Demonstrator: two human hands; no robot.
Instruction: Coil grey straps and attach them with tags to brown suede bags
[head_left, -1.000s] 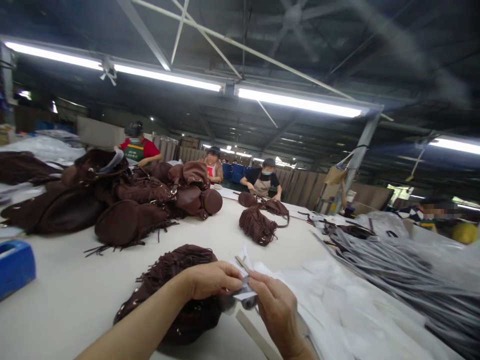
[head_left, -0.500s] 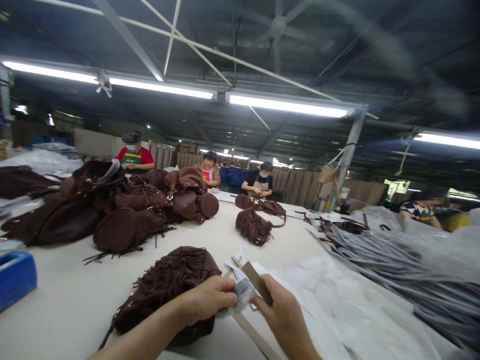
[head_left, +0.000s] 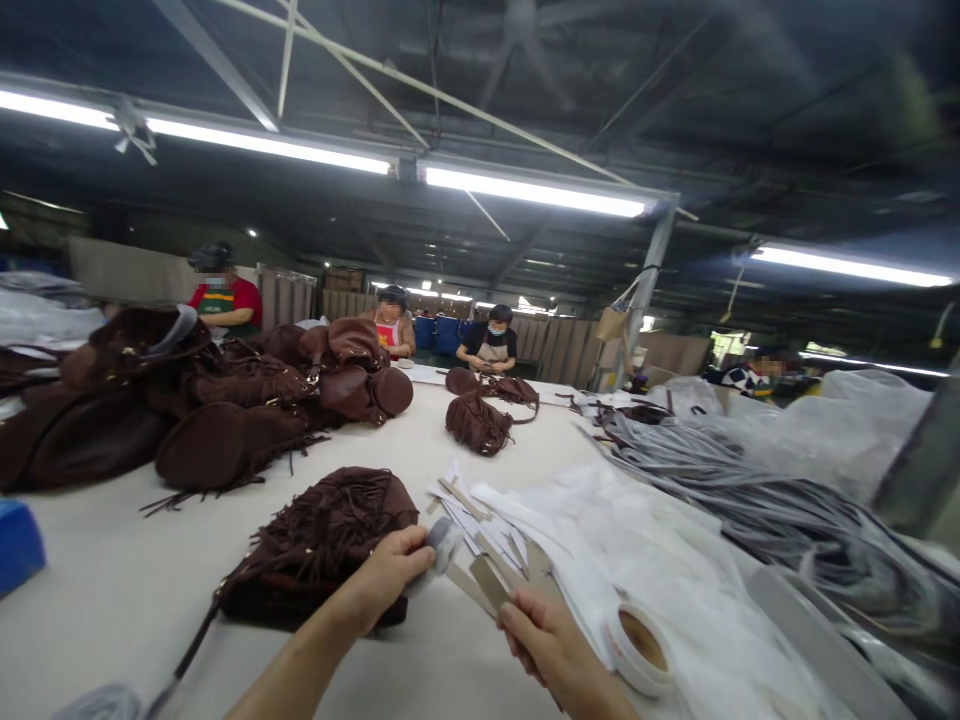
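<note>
My left hand is closed, pinching a small crumpled piece of clear plastic with something grey at its near end. Close beside that hand, a dark brown fringed bag lies on the pale table. My right hand is closed on a flat olive-tan strip, whose far end points up and left. Just beyond it lies a loose heap of white and tan strips. To the right of my right hand is a roll of tape, beside thin white sheets.
Brown bags are piled at the left, behind a blue object at the edge. Another fringed bag lies farther off. Long grey strips cover the right side. Several people sit across the table, one in a red top.
My hands have drawn apart, the plastic staying in my left and the strip in my right. The view has turned right and down, bringing the tape roll into sight.
</note>
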